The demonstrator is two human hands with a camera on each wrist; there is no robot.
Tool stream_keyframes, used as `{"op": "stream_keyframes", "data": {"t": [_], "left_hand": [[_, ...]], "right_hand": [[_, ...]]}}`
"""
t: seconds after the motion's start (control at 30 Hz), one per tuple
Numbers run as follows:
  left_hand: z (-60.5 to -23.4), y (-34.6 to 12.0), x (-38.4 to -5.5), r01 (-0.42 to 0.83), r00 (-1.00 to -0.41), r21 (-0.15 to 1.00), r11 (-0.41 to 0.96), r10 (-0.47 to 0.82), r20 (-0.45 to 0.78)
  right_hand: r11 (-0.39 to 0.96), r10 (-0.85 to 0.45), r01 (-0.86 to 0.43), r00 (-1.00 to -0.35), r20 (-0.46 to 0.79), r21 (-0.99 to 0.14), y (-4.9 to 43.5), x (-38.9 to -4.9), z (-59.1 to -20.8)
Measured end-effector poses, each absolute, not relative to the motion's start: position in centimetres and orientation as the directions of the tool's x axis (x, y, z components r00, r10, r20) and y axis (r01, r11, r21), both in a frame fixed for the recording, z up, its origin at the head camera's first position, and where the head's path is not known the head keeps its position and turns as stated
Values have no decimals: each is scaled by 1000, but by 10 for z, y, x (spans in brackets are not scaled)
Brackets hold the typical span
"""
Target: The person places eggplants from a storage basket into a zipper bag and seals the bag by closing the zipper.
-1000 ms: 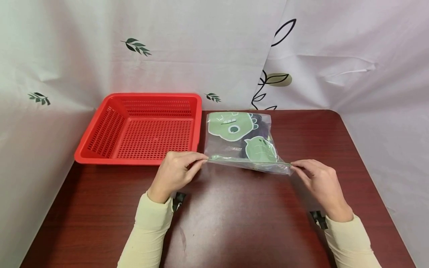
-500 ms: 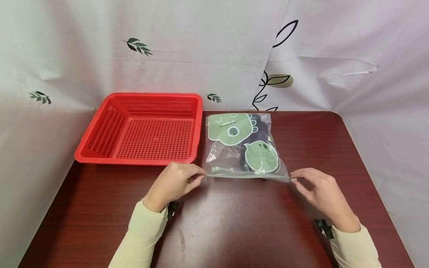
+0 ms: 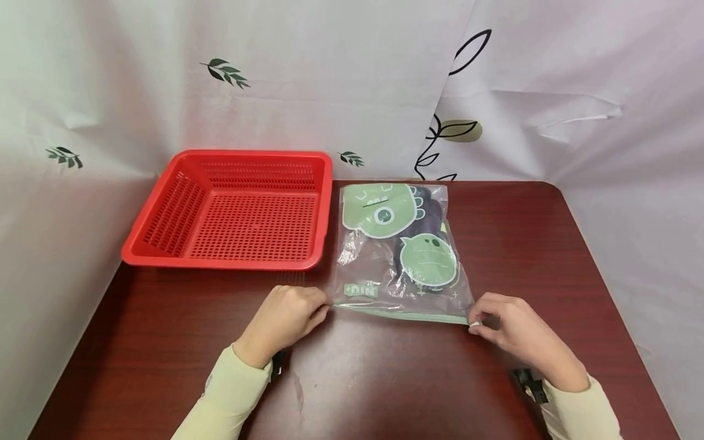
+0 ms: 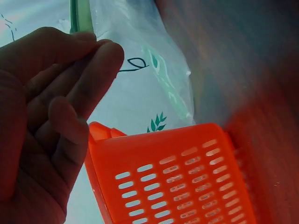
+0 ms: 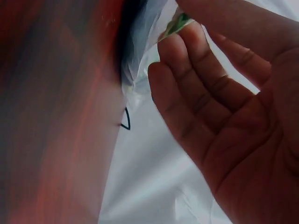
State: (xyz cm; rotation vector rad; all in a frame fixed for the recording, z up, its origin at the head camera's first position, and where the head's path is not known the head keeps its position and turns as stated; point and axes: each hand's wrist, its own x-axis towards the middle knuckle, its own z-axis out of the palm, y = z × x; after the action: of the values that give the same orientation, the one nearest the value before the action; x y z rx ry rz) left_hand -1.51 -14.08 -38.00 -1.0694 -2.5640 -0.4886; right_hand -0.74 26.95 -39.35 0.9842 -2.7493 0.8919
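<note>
A clear plastic zip bag (image 3: 360,260) with green cartoon prints lies on the table, its green zip strip (image 3: 409,316) towards me. Something dark purple (image 3: 432,215) shows inside, partly covered by the prints, so its kind is unclear. My left hand (image 3: 288,318) pinches the strip's left end between thumb and forefinger; in the left wrist view the green strip (image 4: 84,16) runs into those fingertips. At the other end, my right hand (image 3: 511,327) pinches the bag's right corner, where a small white piece (image 3: 473,324) peeks out at the fingertips.
A red plastic basket (image 3: 222,264) with slotted walls stands to the left of the bag, beyond my left hand. The dark red wooden table (image 3: 374,379) ends at a white cloth (image 3: 308,79) with leaf prints, hung behind and at both sides.
Both hands have drawn the bag's zip edge towards me and lowered it, so the bag now lies flatter and more of its print shows. The basket has stayed put.
</note>
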Motion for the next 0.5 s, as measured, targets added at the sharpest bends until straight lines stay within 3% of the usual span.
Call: {"op": "stream_keyframes", "data": {"t": [0.27,0.5], "left_hand": [[-390,-138,-9,710,-687,123,693,644,336],[-397,-133,-4,744,-667,195,639,690,281]], "right_hand": [[604,-609,-594,-774,173,-532,265,-4,-401],[596,-634,-583,-764,121,-552,257,-2,-403]]}}
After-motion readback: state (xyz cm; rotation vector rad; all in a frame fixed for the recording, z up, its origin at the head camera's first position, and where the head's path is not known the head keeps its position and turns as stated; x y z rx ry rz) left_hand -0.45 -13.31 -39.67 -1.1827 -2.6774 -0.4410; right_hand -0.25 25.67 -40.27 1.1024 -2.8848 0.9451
